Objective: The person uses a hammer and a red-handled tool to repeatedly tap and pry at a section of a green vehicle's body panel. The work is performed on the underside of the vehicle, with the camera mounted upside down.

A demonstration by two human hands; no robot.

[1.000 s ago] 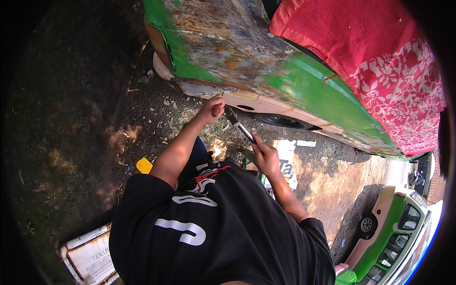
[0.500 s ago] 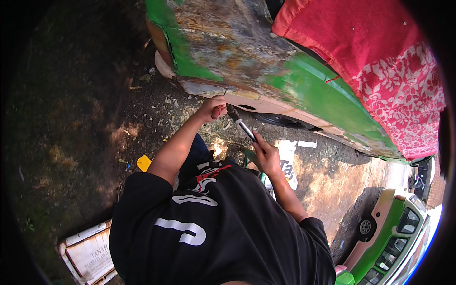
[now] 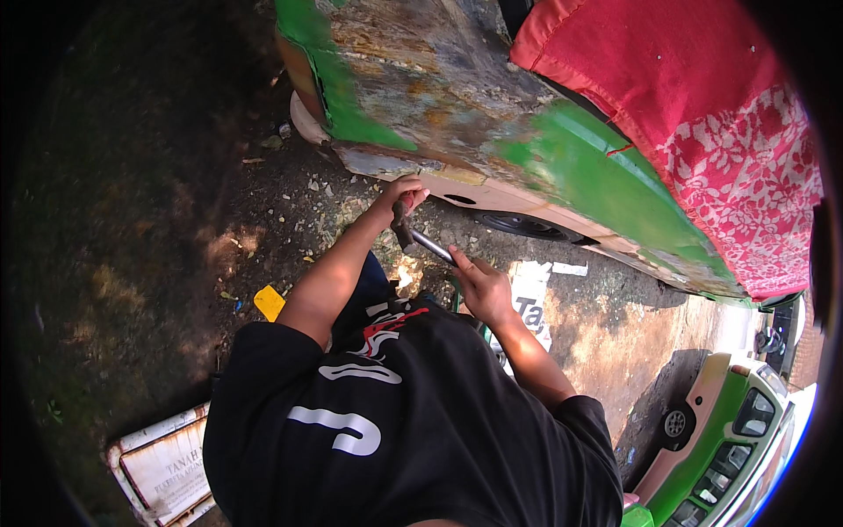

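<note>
On the black T-shirt (image 3: 474, 422) of the person there are white and red letters, the white sheet (image 3: 514, 281) on the ground (image 3: 606, 316) shows large dark lettering, and one rusty white signboard (image 3: 162, 470), at lower left, carries grey print, much of it too small to read. The T-shirt covers the right end of the signboard, and the right forearm (image 3: 536, 356) hides part of the sheet. One red cloth (image 3: 650, 61) with a pale flower pattern hangs over the near green vehicle (image 3: 430, 88), whose panel is rusty and partly bare; one wheel (image 3: 527, 226) of it is visible. A second green vehicle (image 3: 720, 439) stands well apart at lower right, and one yellow piece (image 3: 269, 303) lies near the left elbow. The left hand (image 3: 395, 195) is closed around one red-handled tool (image 3: 407, 203), near the lower edge of the near vehicle; its tip I cannot tell. The right hand (image 3: 485, 290) grips one hammer (image 3: 431, 247) firmly, the hammer's head being just at the red handle.
</note>
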